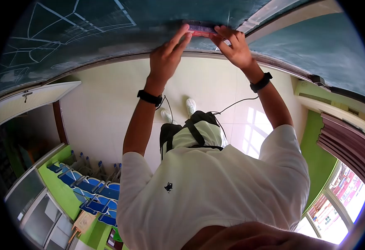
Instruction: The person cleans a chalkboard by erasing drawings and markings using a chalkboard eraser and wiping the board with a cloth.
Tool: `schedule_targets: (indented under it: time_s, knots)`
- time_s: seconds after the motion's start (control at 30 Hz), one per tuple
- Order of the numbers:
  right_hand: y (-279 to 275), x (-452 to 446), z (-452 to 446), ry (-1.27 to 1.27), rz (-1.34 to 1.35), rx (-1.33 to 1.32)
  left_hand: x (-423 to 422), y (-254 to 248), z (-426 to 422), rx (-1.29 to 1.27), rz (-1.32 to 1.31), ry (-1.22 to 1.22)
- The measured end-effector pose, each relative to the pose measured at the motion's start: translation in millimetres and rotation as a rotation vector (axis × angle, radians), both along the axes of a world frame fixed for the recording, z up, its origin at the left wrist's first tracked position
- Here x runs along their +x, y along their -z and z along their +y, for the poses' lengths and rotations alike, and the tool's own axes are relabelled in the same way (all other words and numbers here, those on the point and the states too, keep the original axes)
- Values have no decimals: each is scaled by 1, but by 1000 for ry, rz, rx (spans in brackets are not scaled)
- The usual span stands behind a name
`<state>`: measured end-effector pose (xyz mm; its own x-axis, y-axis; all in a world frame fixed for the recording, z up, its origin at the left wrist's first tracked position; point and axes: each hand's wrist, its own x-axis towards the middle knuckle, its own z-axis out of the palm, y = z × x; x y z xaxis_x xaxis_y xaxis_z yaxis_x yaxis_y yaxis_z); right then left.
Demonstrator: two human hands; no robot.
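Observation:
A small red and dark purple box-like object (201, 30) lies flat against the green chalkboard (149, 25), at the top centre. My left hand (166, 56) grips its left end between thumb and fingers. At its right end, my right hand (234, 48) holds it the same way. Both arms are raised, with a black band on each wrist. Chalk line drawings (72, 23) cover the board to the left of my left hand.
Below the board runs its ledge (182, 54). A white door (34, 100) stands at the left, with stacked blue chairs (91, 189) at the lower left. Windows (336, 200) and a purple curtain (345, 141) are at the right. Thin cables hang near my waist.

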<state>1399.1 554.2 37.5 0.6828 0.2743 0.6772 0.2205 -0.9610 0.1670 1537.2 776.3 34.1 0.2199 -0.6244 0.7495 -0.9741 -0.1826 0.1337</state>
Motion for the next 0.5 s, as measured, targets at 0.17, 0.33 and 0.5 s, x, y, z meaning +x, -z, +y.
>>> schedule_targets:
  time_s: [0.17, 0.33, 0.5]
  knots:
    - [59, -8, -3, 1, 171, 17, -46, 46, 5, 529, 88, -243]
    - [97, -6, -7, -61, 344, -104, -42, 121, 1, 599, 278, -249]
    - [42, -2, -3, -62, 241, -33, -30, 95, -5, 134, 922, -268]
